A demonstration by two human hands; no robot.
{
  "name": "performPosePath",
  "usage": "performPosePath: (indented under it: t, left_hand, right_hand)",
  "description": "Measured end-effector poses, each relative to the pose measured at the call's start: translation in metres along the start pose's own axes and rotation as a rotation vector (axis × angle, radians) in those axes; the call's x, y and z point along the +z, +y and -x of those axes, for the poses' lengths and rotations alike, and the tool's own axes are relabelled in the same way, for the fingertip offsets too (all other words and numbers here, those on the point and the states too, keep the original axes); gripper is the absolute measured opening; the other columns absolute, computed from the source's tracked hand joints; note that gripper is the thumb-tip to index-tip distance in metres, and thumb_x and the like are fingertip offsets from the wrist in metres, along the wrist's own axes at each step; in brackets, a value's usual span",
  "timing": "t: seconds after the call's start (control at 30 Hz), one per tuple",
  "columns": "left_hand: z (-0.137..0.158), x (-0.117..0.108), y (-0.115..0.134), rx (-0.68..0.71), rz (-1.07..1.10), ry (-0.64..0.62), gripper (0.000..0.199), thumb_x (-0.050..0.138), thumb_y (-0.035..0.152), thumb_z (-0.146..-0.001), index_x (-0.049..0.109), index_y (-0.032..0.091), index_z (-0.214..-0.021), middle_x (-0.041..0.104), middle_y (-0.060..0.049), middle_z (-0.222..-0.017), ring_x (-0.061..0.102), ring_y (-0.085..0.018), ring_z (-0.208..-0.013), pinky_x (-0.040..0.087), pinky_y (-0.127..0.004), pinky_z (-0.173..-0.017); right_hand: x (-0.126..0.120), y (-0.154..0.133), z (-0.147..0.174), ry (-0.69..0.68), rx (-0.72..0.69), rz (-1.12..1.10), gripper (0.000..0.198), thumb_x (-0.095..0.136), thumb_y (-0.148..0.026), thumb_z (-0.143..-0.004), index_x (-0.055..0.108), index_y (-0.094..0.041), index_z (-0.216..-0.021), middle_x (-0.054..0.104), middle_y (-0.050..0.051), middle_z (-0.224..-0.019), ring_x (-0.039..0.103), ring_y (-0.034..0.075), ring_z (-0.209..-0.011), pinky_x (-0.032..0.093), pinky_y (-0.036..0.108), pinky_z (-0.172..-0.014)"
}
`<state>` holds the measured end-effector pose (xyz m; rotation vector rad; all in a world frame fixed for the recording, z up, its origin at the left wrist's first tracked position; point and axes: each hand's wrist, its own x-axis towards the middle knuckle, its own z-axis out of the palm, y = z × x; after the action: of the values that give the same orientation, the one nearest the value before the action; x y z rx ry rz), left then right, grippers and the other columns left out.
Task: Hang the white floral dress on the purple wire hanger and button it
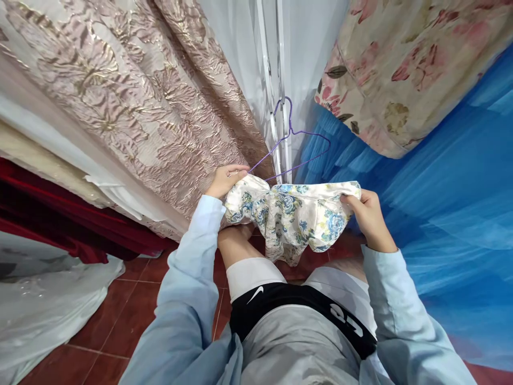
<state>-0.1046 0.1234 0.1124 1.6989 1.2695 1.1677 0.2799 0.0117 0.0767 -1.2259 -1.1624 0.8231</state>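
A white garment with a blue and yellow floral print (296, 211) is stretched between my two hands, its lower part hanging in folds over my legs. My left hand (226, 181) pinches its upper left corner, close to the lower left end of a purple wire hanger (310, 133). With thumb and fingers, my right hand (368, 216) grips the garment's right edge. The hanger hooks onto a white metal rail or post (282, 64). Whether the garment is attached to the hanger's left end, I cannot tell.
Shiny pink brocade fabric (132, 80) hangs at the left, with dark red cloth (60, 214) below it. To the right hang a cream floral cloth (401, 91) and blue tulle (452, 224). White sheer fabric (48, 299) spreads over the red tiled floor (116, 315).
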Motion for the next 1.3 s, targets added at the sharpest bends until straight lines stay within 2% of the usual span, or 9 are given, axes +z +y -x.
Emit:
performPosePath:
  t: [0.1,0.27,0.37,0.47,0.6,0.7,0.9,1.07,1.3]
  left_hand:
    - [-0.001,0.007,-0.003,-0.08,0.004,-0.147,0.049,0.085,0.06,-0.066,0.073,0.013,-0.071,0.067,-0.004,-0.067,0.053,-0.013,-0.059,0.039,-0.025,-0.054]
    - [0.022,0.015,0.007,-0.142,0.241,-0.083,0.059,0.083,0.069,-0.064,0.073,0.012,-0.075,0.07,-0.005,-0.068,0.057,-0.013,-0.056,0.043,-0.024,-0.054]
    - [0.024,0.019,0.019,-0.182,0.309,-0.071,0.058,0.087,0.067,-0.059,0.071,0.012,-0.07,0.068,-0.005,-0.062,0.057,-0.013,-0.052,0.043,-0.024,-0.051]
    - [0.018,0.021,0.025,-0.207,0.335,-0.069,0.057,0.088,0.065,-0.058,0.071,0.011,-0.067,0.068,-0.004,-0.06,0.056,-0.012,-0.049,0.043,-0.022,-0.049]
    - [0.011,0.023,0.02,-0.225,0.339,-0.053,0.058,0.086,0.067,-0.061,0.071,0.011,-0.068,0.068,-0.005,-0.06,0.057,-0.012,-0.049,0.044,-0.023,-0.048]
    - [0.007,0.022,0.012,-0.247,0.341,-0.101,0.06,0.084,0.071,-0.06,0.068,0.013,-0.065,0.068,-0.006,-0.059,0.058,-0.014,-0.049,0.045,-0.026,-0.049]
    - [0.002,0.026,-0.001,-0.216,0.287,-0.125,0.065,0.073,0.08,-0.067,0.06,0.017,-0.063,0.062,-0.006,-0.056,0.059,-0.018,-0.051,0.046,-0.032,-0.052]
    - [0.003,0.028,0.0,-0.244,0.297,-0.14,0.066,0.076,0.081,-0.063,0.059,0.017,-0.059,0.061,-0.005,-0.055,0.056,-0.016,-0.047,0.044,-0.031,-0.049]
    - [-0.031,-0.003,0.031,-0.244,0.158,-0.275,0.063,0.084,0.073,-0.059,0.073,0.013,-0.072,0.071,-0.008,-0.068,0.06,-0.016,-0.054,0.044,-0.026,-0.05]
  right_hand:
    - [-0.007,0.01,-0.004,0.047,-0.014,0.031,0.019,0.068,-0.029,-0.068,0.057,-0.018,-0.057,0.046,-0.004,-0.055,0.037,0.01,-0.054,0.028,0.022,-0.048]
    - [-0.012,0.03,-0.036,0.049,-0.139,0.182,0.021,0.068,-0.033,-0.075,0.06,-0.019,-0.063,0.053,-0.002,-0.062,0.046,0.014,-0.06,0.038,0.025,-0.054]
    - [0.008,0.041,-0.086,0.028,-0.274,0.186,0.017,0.066,-0.036,-0.08,0.069,-0.02,-0.079,0.068,0.002,-0.084,0.062,0.021,-0.081,0.053,0.034,-0.079]
    - [0.039,0.049,-0.145,0.036,-0.338,0.151,0.018,0.067,-0.035,-0.078,0.072,-0.02,-0.087,0.072,0.009,-0.113,0.063,0.027,-0.115,0.046,0.042,-0.108]
    - [0.068,0.059,-0.192,-0.113,-0.188,0.095,0.018,0.071,-0.034,-0.073,0.07,-0.018,-0.081,0.073,0.007,-0.1,0.066,0.03,-0.107,0.05,0.046,-0.103]
    - [0.069,0.063,-0.198,-0.21,-0.11,0.113,0.016,0.074,-0.031,-0.069,0.069,-0.017,-0.077,0.072,0.005,-0.093,0.067,0.03,-0.099,0.053,0.049,-0.099]
    - [0.072,0.051,-0.2,-0.163,-0.263,0.097,0.018,0.077,-0.023,-0.069,0.075,-0.018,-0.086,0.066,0.009,-0.133,0.055,0.03,-0.133,0.037,0.045,-0.119]
    - [0.084,0.047,-0.2,-0.251,-0.127,0.021,0.022,0.078,-0.031,-0.069,0.074,-0.016,-0.084,0.076,0.007,-0.106,0.065,0.029,-0.11,0.048,0.045,-0.105]
    - [0.053,0.041,-0.176,-0.127,-0.131,0.078,0.019,0.075,-0.03,-0.066,0.073,-0.014,-0.076,0.067,-0.001,-0.073,0.06,0.017,-0.07,0.051,0.033,-0.078]
